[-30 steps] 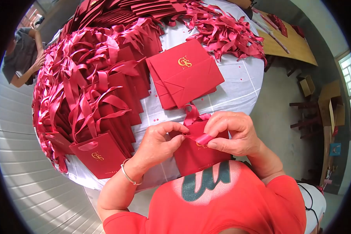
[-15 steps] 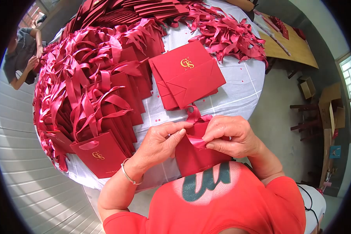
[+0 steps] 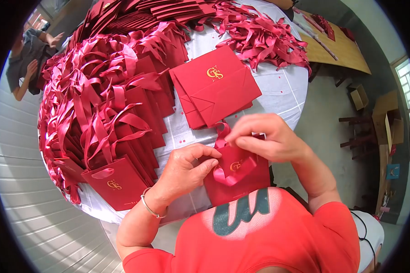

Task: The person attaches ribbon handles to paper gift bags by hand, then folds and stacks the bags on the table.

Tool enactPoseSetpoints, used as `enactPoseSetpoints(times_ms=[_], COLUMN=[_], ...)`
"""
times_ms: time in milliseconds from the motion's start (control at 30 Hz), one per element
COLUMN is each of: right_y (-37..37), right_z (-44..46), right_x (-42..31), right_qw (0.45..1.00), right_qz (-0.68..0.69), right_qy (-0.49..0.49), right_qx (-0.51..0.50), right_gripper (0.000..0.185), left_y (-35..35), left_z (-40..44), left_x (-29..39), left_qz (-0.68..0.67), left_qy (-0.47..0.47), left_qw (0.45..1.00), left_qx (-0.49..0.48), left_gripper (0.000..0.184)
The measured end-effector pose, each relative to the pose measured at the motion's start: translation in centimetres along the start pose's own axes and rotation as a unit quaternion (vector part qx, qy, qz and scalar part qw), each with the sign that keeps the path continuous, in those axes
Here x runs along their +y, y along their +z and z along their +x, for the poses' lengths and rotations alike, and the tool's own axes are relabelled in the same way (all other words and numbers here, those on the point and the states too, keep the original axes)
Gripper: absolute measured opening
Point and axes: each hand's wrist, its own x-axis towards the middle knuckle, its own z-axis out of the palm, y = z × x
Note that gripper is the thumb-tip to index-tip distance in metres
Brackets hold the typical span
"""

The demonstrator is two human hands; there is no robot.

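A red paper bag (image 3: 223,189) with a gold logo lies at the table's near edge, against my red shirt. A pink ribbon (image 3: 234,178) loops across its front below the logo. My left hand (image 3: 193,168) pinches at the bag's upper left edge, by the ribbon's end. My right hand (image 3: 264,139) is above the bag's upper right part, its thumb and forefinger close together; what they hold, if anything, is too small to tell. Another ribbon loop (image 3: 222,134) rises behind the bag. Just beyond lies a stack of flat red bags (image 3: 218,86).
Bags with ribbon handles (image 3: 105,91) crowd the left of the white-covered round table (image 3: 284,98). Loose ribbons (image 3: 269,36) are heaped at the back right, folded bags (image 3: 136,18) at the back. A person's hands (image 3: 32,68) show at far left. A wooden table (image 3: 351,57) stands right.
My right hand has moved up from the ribbon, which now hangs as a loose loop over the bag's front. My left hand has barely moved. The other person's hands have moved apart.
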Motion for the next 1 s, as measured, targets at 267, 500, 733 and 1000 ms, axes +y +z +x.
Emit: enactPoseSetpoints(times_ms=[267,500,733,1000], right_y=[-0.2,0.5,0.9,0.7], right_z=[4.4,6.5,6.9,6.5], right_x=[1.5,1.8,2.9,2.1], right_qw=[0.972,0.921,0.857,0.864], right_qz=[-0.053,0.026,0.103,0.142], right_qy=[0.097,0.270,0.403,0.383], right_qx=[-0.207,-0.281,-0.305,-0.295], right_gripper=[0.022,0.026,0.025,0.028], left_y=[0.6,1.0,0.9,1.0], left_z=[-0.5,-0.7,-0.8,-0.8], left_x=[0.2,-0.8,-0.6,-0.9], left_qz=[-0.004,0.022,0.049,0.121], left_qy=[0.027,0.084,0.106,0.163], left_qw=[0.999,0.995,0.992,0.977], left_qx=[0.028,0.050,0.042,0.066], left_gripper=[0.007,0.010,0.012,0.024])
